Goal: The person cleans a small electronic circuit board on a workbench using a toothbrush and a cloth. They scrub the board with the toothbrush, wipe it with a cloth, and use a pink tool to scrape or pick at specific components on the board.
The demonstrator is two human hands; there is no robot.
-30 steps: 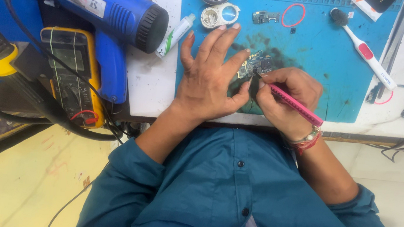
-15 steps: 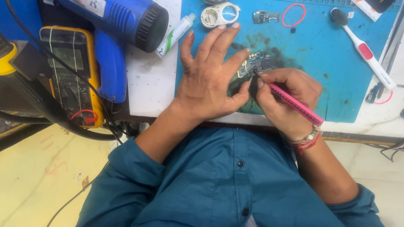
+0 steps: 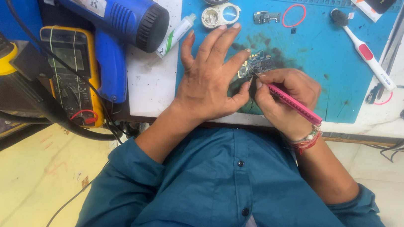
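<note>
Two hands at work, head view only. Your left hand (image 3: pixel 210 82) lay flat with fingers spread, pressing down a small circuit board (image 3: pixel 254 64) on the blue mat (image 3: pixel 318 50). Your right hand (image 3: pixel 283 99) was pinched around a pink tool (image 3: pixel 293 102), its tip at the board's near edge, just beside your left thumb.

Step in hand, by judgement: fine work on the board, prying or scraping. The next move likely called for steady pressure from the left hand and a small, controlled stroke of the tip.

Surface: white bench top (image 3: pixel 150 78) carrying the stained mat. On the mat were a round loupe (image 3: pixel 220 16), a red ring (image 3: pixel 294 15), a small metal part (image 3: pixel 266 17) and a toothbrush (image 3: pixel 364 48). Left of the mat were a blue heat gun (image 3: pixel 103 8), a small tube (image 3: pixel 175 34) and a yellow meter (image 3: pixel 69 72).

Room: pale floor (image 3: pixel 15 179) below the bench, cables trailing.
</note>
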